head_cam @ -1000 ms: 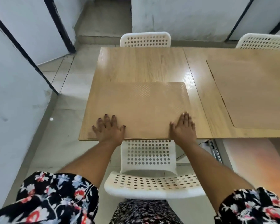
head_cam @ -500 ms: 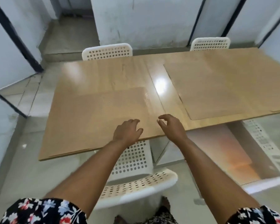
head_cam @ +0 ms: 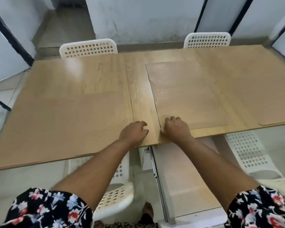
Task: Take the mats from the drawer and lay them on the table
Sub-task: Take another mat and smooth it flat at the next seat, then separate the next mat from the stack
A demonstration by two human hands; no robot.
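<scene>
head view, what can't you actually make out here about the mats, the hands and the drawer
- Left mat: motion blur; its edges melt into the table.
- Right hand: fingers curled at the right mat corner; grip unclear.
- Left hand: palm hidden underneath.
- Drawer: front cut off by the sleeve and frame edge.

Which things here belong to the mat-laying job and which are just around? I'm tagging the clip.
Job:
left mat
right mat, its near corner under the right hand
left hand, on the table edge
table
open drawer below

Just around:
white perforated chairs, two far and two near
</scene>
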